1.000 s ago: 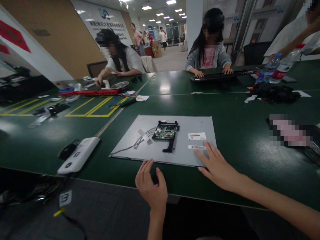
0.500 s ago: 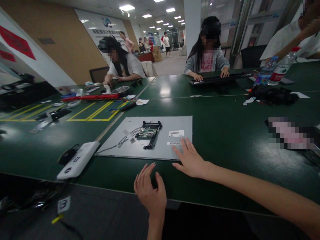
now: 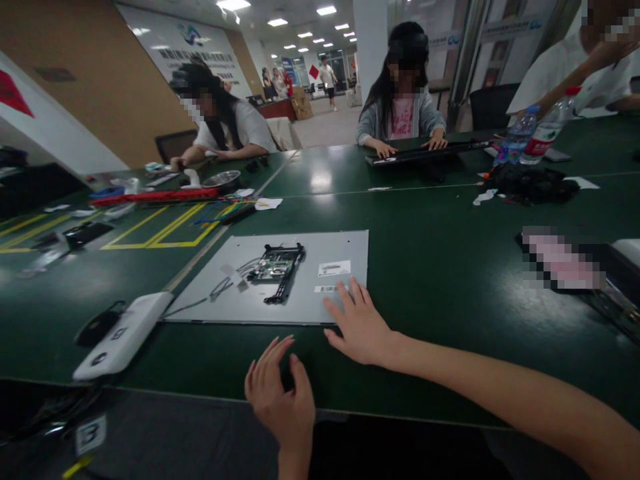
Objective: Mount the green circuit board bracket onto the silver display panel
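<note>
A flat grey metal panel [image 3: 240, 310] lies on the green table in front of me. On it sits a green circuit board [image 3: 274, 265] in a black plastic frame [image 3: 281, 291], with grey cables [image 3: 225, 283] taped to its left. White labels [image 3: 334, 268] are stuck near the panel's right side. My right hand [image 3: 361, 327] is open, its spread fingers over the panel's lower right corner; whether they touch it I cannot tell. My left hand [image 3: 280, 387] is by the table's front edge, short of the panel, fingers loosely curved with the thumb apart, holding nothing.
A white power bank-like device [image 3: 123, 337] lies left of the panel, beside a dark object [image 3: 100, 323]. A phone-like slab [image 3: 560, 260] lies at right. Bottles [image 3: 547, 130] and a black bundle [image 3: 533, 183] are farther back. Across the table, a person [image 3: 403, 100] rests both hands on a long dark panel [image 3: 430, 152].
The view has turned slightly right, so the table and its things sit farther left in the picture. Both hands keep nearly the same pose by the panel.
</note>
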Demonstrator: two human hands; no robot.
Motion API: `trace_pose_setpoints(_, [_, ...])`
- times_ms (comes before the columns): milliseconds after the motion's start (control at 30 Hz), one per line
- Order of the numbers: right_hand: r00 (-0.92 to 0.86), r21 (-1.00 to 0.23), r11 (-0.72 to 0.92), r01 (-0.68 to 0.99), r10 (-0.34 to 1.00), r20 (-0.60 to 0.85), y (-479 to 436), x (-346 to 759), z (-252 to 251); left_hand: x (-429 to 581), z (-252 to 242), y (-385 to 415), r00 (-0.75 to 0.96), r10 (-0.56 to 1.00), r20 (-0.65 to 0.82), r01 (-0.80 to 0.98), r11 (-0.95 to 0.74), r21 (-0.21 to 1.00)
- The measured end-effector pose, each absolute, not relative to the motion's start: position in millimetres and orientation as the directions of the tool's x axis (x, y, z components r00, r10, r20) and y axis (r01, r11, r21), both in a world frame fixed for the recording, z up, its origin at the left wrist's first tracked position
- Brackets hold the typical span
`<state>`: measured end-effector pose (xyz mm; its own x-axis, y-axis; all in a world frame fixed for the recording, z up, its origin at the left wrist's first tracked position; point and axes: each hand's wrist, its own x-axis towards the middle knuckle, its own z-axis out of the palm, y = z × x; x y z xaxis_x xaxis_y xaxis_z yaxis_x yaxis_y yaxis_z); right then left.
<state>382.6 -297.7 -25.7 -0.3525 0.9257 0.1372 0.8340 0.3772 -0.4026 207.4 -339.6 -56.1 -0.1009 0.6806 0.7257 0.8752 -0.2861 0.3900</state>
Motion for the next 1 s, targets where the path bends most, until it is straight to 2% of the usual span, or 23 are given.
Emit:
trace_pose_setpoints(467, [-0.364,-0.398,0.386,0.832,0.922,0.133,-296.3,384.7,-26.4,209.8,-56.3,-340.1,-0.142,0.66,0.737,0.86,-0.287,0.422])
trace_pose_setpoints(1000, [-0.437,-0.429,0.432,0.793,0.895,0.093,-291.1,387.6,-26.2,208.2,-59.1,-336.9,-0.125,0.647,0.752,0.897,-0.25,0.365])
